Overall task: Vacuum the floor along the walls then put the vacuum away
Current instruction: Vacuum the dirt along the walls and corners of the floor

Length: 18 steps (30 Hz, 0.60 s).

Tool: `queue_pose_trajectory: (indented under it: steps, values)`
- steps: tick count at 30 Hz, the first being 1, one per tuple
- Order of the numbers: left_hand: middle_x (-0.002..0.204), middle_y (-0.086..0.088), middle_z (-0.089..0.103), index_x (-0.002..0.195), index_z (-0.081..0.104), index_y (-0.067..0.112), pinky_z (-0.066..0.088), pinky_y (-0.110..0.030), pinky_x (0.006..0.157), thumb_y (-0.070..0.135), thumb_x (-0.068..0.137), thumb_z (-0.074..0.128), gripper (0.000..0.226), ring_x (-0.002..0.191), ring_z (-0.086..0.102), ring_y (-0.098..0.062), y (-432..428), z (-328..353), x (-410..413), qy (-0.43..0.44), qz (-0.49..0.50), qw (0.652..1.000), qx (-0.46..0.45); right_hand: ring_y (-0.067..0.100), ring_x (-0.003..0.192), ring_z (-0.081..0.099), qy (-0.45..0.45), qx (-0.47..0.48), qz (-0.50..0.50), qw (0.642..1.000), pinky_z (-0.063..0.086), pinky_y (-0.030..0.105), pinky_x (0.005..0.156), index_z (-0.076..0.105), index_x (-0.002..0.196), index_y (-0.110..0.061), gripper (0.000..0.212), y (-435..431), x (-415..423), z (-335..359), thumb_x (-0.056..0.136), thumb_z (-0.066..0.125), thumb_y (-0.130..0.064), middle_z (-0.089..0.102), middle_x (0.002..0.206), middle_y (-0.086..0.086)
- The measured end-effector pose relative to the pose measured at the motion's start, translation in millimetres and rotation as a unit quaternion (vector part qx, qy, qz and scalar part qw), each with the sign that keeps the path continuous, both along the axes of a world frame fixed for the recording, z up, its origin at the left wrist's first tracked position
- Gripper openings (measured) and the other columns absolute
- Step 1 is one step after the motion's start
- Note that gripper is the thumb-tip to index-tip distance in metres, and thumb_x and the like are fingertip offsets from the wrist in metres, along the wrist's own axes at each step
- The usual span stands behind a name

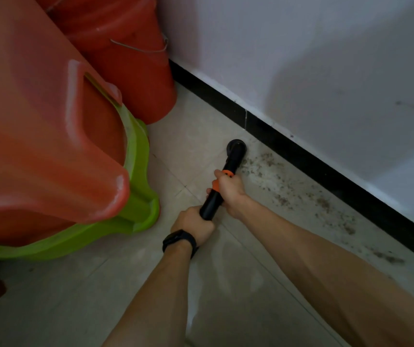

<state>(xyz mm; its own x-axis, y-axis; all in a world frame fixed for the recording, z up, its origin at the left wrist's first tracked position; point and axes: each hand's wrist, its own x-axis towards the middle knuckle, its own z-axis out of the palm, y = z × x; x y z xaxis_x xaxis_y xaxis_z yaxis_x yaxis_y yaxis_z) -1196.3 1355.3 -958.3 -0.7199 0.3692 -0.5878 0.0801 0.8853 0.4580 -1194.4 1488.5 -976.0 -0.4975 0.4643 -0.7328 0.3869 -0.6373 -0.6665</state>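
A black and orange handheld vacuum (211, 204) points down and away from me, its round black nozzle (236, 149) resting on the pale tiled floor (181, 146) close to the black skirting board (301, 156). My right hand (231, 190) grips the vacuum's upper part by the orange collar. My left hand (193, 225), with a black watch on its wrist, grips the black rear end. Dark dirt and crumbs (301, 194) lie scattered on the floor along the skirting, to the right of the nozzle.
A white wall (301, 58) rises above the skirting board. To the left stand stacked red and green plastic stools (75, 171), close to my left hand. A red bucket (130, 66) with a wire handle stands in the corner behind them.
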Motion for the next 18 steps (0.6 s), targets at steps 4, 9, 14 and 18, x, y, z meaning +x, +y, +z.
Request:
queue_pose_trajectory:
  steps: [4,9,14,18]
  values:
    - [0.073,0.004,0.064,0.078,0.058,0.034,0.047,-0.027,0.054,0.031,0.070,0.054,0.011,0.064,0.061,-0.020,20.4,3.6,0.4,0.015,-0.025,1.000,-0.001,0.019,0.053,0.061,-0.010,0.012,-0.035,0.999,0.061,0.042,0.070,0.054,0.095,-0.012,0.017,12.8,-4.5,-0.8,0.102,0.061,-0.026,0.055,0.070,0.005]
    - [0.072,0.005,0.063,0.080,0.059,0.036,0.045,-0.026,0.052,0.031,0.071,0.054,0.011,0.062,0.061,-0.019,37.2,-2.0,3.3,0.019,-0.036,0.999,-0.012,0.016,0.044,0.060,-0.030,0.045,-0.069,0.996,0.058,0.039,0.061,0.056,0.104,-0.009,0.022,24.8,-4.4,-10.1,0.098,0.062,-0.030,0.058,0.058,0.000]
    - [0.068,0.004,0.065,0.071,0.060,0.032,0.049,-0.026,0.053,0.030,0.066,0.053,0.010,0.060,0.063,-0.018,42.3,-6.8,-2.4,-0.019,-0.015,1.000,0.016,0.027,0.060,0.070,-0.072,0.111,-0.043,0.990,0.064,0.054,0.074,0.056,0.091,-0.011,0.030,27.5,-9.8,-11.9,0.100,0.056,-0.039,0.060,0.048,-0.003]
    - [0.066,0.003,0.065,0.068,0.060,0.032,0.048,-0.027,0.051,0.029,0.062,0.051,0.011,0.058,0.063,-0.020,43.4,-11.3,-7.0,-0.028,-0.010,0.999,0.016,0.024,0.055,0.068,-0.075,0.119,-0.042,0.989,0.064,0.052,0.071,0.054,0.081,-0.012,0.034,28.2,-12.0,-12.7,0.103,0.055,-0.039,0.058,0.041,-0.005]
